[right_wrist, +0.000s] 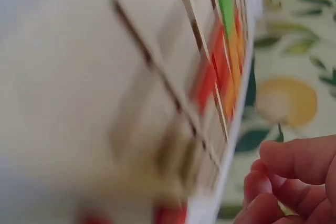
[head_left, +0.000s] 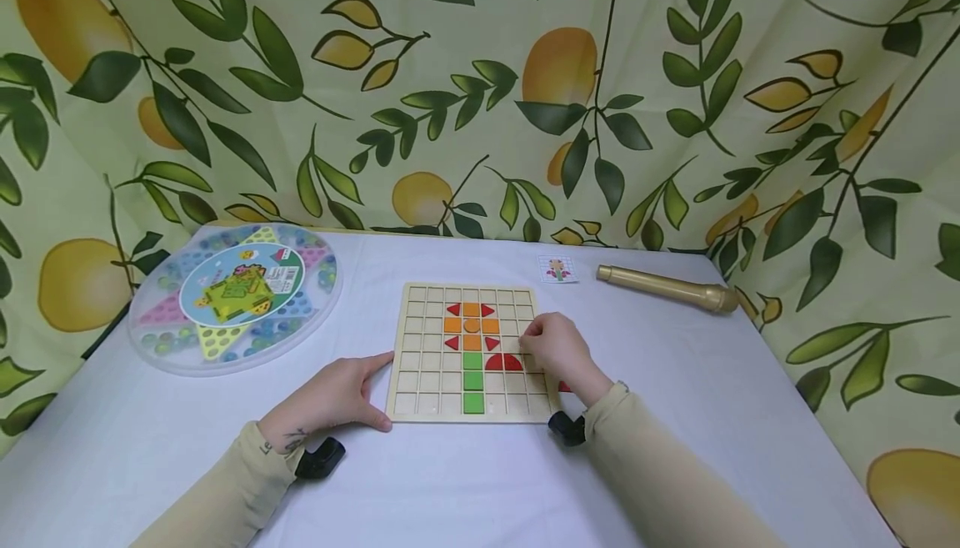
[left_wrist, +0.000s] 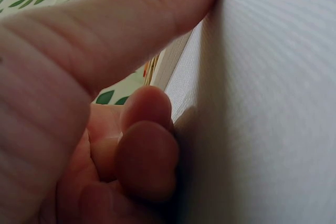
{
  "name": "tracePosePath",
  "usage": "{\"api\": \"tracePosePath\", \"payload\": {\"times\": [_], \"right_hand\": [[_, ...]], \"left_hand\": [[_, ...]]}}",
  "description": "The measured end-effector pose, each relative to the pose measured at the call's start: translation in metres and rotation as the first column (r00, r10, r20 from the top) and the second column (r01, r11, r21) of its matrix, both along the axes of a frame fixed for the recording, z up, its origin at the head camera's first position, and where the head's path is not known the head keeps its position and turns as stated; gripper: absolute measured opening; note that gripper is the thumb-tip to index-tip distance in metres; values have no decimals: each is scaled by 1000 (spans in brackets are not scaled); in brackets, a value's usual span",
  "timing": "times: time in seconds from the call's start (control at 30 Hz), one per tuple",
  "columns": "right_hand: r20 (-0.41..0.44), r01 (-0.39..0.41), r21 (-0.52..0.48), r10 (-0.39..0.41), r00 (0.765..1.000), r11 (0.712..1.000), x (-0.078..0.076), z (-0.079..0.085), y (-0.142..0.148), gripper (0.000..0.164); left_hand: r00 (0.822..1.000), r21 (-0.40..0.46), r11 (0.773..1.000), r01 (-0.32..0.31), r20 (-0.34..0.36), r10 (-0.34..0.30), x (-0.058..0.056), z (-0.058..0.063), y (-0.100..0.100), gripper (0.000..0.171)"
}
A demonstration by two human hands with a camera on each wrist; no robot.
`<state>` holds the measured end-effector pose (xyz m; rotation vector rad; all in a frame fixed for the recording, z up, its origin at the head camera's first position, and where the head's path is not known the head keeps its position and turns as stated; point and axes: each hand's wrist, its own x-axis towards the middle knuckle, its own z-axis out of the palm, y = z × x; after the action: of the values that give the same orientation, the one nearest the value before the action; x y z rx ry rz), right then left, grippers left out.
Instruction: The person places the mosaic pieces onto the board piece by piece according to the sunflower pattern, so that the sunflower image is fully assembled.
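A square wooden grid board (head_left: 430, 358) lies on the white cloth, set with orange squares (head_left: 452, 325), green squares (head_left: 473, 381), red triangles (head_left: 452, 343) and two rounded red pieces (head_left: 503, 362) side by side. Along the board's left edge rests my left hand (head_left: 330, 398), index finger and thumb extended, thumb tip by the near corner. In the left wrist view its other fingers (left_wrist: 147, 161) curl beside the cloth. My right hand (head_left: 558, 352) hovers over the board's right side, fingers bent and thumb near them. No piece shows between its fingertips (right_wrist: 275, 158) in the right wrist view.
Beside the board's right edge, a red piece (head_left: 565, 387) is partly hidden by my right wrist. A small pattern card (head_left: 557, 269) and a gold microphone-shaped object (head_left: 667, 288) lie behind. A round marble game board (head_left: 161, 335) is at left. A leaf-printed curtain (head_left: 465, 22) hangs behind.
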<state>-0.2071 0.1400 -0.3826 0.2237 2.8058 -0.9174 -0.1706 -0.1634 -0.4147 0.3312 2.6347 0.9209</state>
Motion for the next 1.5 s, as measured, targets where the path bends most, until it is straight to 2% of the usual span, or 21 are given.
{"api": "tracePosePath", "payload": {"times": [0.07, 0.17, 0.3, 0.53, 0.67, 0.77, 0.87, 0.97, 1.07, 1.17, 1.23, 1.3, 1.43, 1.5], "right_hand": [[-35, 23, 40, -21, 999, 999, -7, 6, 11, 12], [-34, 18, 115, -14, 999, 993, -15, 8, 28, 17], [20, -41, 159, 38, 999, 986, -18, 2, 41, 24], [36, -170, 207, 166, 985, 963, -23, -11, 44, 37], [47, -166, 227, 160, 986, 960, -24, -13, 45, 32], [45, -141, 228, 135, 990, 963, -24, -13, 46, 20], [32, -114, 200, 109, 993, 973, -24, -13, 48, 8], [-4, -88, 162, 90, 996, 983, -23, -13, 51, 10], [-40, -54, 85, 58, 998, 995, -21, -11, 51, 10], [-40, -34, -48, 32, 999, 998, -19, -7, 45, 16], [-20, -29, -139, 27, 999, 990, -16, -4, 38, 23], [-4, -23, -224, 23, 1000, 974, -12, -2, 29, 24], [-19, -18, -310, 13, 1000, 951, -3, 0, 10, 8], [-33, -16, -325, 5, 999, 945, 3, 0, 1, 7]], "left_hand": [[1000, -2, 1000, 0, -1, 0, 0, 0, 0, 102], [1000, -1, 1000, -3, 1, 3, 0, 1, 0, 102], [1000, 6, 1000, -6, 6, 6, 1, 1, 0, 102], [1000, 20, 1000, -11, 9, 11, 2, 0, 1, 103], [1000, 23, 1000, -5, 8, 5, 2, -1, 0, 104], [1000, 23, 1000, -1, 0, 1, 1, -1, 0, 104], [1000, 22, 1000, -1, -4, 1, 1, -1, 0, 103], [1000, 20, 1000, -2, -2, 2, 0, -1, 0, 103], [1000, 15, 1000, -2, -1, 2, 1, -1, 0, 103], [1000, 10, 1000, -4, -1, 4, 1, -1, 0, 103], [1000, 7, 1000, -5, 0, 5, 1, -1, 0, 103], [1000, 8, 1000, -3, 4, 3, 1, -1, 0, 103], [1000, 2, 1000, 17, -3, -17, 0, -1, -1, 102], [1000, -3, 1000, 27, -10, -27, -1, 0, -1, 102]]}}
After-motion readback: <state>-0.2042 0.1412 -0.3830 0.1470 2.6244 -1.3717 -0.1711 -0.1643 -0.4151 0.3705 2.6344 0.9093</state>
